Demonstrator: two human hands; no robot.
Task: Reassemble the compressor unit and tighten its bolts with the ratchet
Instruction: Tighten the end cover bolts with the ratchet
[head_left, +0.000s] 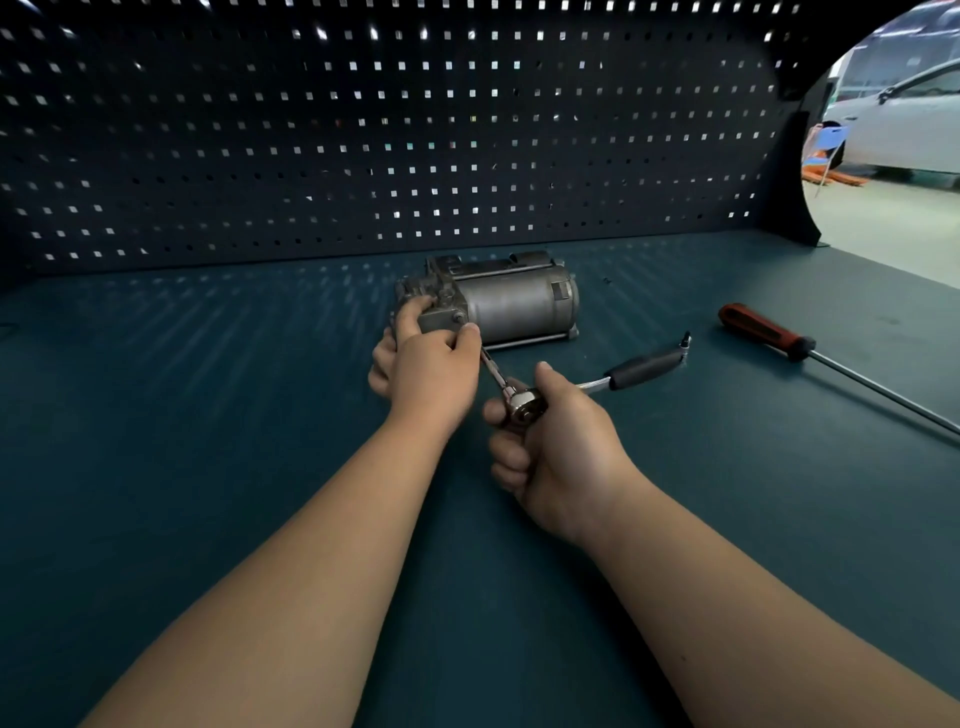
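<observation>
The grey metal compressor unit (511, 301) lies on its side on the teal bench (208, 389), its cylinder pointing right. My left hand (428, 358) grips the unit's cast block at its left end, thumb near a bolt (459, 317) on the front face. My right hand (556, 452) holds the ratchet (524, 405) round its head. The thin extension runs up and left from the head toward that bolt. The ratchet's black handle (647, 368) sticks out to the right above the bench.
A long screwdriver (766, 332) with a red and black handle lies at the right, its shaft running toward the bench's right edge. A dark pegboard (389, 130) walls the back. Beyond the right side, a workshop floor and a white car (904, 124) show.
</observation>
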